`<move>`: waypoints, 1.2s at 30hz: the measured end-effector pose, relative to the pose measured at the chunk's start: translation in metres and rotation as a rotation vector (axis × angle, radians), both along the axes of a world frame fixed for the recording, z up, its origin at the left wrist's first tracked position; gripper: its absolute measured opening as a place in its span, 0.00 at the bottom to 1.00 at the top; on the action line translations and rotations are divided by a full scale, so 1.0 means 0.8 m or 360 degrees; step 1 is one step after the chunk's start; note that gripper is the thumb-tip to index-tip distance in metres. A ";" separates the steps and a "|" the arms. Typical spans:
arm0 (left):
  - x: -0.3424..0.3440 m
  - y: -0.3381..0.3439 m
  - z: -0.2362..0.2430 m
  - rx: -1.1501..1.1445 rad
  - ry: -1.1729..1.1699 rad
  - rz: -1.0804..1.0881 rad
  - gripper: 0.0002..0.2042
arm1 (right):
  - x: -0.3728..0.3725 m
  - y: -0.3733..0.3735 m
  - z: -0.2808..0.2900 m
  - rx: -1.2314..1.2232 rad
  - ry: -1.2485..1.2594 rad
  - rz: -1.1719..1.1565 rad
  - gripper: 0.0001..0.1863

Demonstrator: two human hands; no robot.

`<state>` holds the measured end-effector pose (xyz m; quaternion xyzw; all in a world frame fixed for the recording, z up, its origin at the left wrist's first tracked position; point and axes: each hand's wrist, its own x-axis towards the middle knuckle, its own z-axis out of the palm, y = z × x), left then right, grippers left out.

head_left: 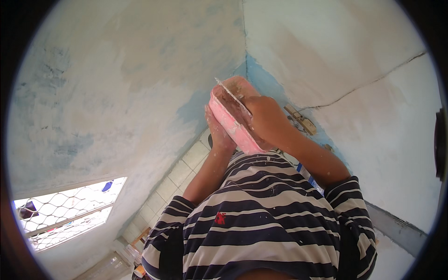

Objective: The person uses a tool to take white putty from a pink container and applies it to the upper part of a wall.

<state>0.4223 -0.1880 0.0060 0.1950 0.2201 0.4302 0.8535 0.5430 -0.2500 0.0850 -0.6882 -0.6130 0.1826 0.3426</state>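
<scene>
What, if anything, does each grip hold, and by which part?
Left grip: pink tub, by its outer side. Right grip: flat scraper, exact place hidden.

1. An indoor room, its walls (pixel 336 37) seemingly mid-repair
2. Pale, patchy coating (pixel 116 79) over blue paint (pixel 261 79)
3. A pink tub (pixel 233 128) smeared with paste
4. A wire-grilled window (pixel 70 210) and pale square tiles (pixel 181 172)

2 arms (pixel 313 156) bent, left hand (pixel 220 133) cupped, right hand (pixel 264 115) curled.

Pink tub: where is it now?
Head view, just above centre: the pink tub is in the left hand, with the right hand over its right side.
</scene>
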 end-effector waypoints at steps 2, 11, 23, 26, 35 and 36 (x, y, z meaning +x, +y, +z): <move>0.003 -0.003 0.002 -0.0010 -0.0002 0.0006 0.28 | -0.002 0.001 0.001 -0.0104 -0.0129 0.0023 0.10; 0.006 0.007 0.007 -0.0044 0.0011 0.0003 0.29 | 0.002 0.006 0.001 -0.0014 -0.0064 -0.0017 0.13; -0.004 0.007 0.011 -0.0065 0.0022 0.0032 0.31 | 0.012 -0.008 0.018 -0.0109 0.0400 -0.0162 0.10; -0.004 0.004 0.013 0.0004 0.0085 0.0059 0.31 | 0.002 -0.001 0.007 0.0002 0.0372 -0.0147 0.10; -0.007 0.000 0.004 -0.0007 0.0045 0.0054 0.29 | -0.014 0.008 -0.011 0.0002 -0.0072 -0.0138 0.08; -0.007 0.000 0.001 -0.0020 0.0036 0.0053 0.29 | -0.014 0.007 -0.010 -0.0005 -0.0042 -0.0143 0.08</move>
